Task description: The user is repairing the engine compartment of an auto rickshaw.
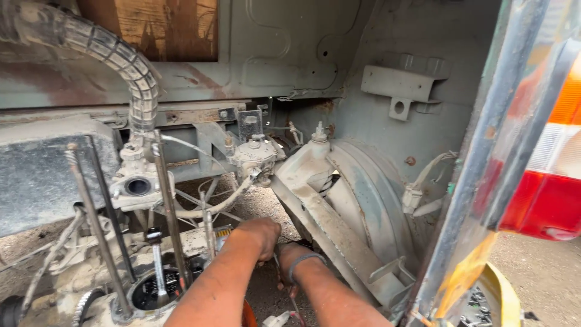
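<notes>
At lower centre we press our left hand (pixel 257 233) and right hand (pixel 290 254) deep into a grimy, dust-caked engine (pixel 151 284). We cannot tell either grip; the fingers are hidden. A ribbed hose (pixel 130 66) curves at upper left.

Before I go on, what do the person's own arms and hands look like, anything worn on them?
Both forearms are bare: no sleeves reach into view and there are no gloves. The left hand carries nothing on its wrist that I can see. The right hand has a thin dark band around the wrist. Both arms look smudged with grime. The fingers are mostly hidden, so rings cannot be told.
</notes>
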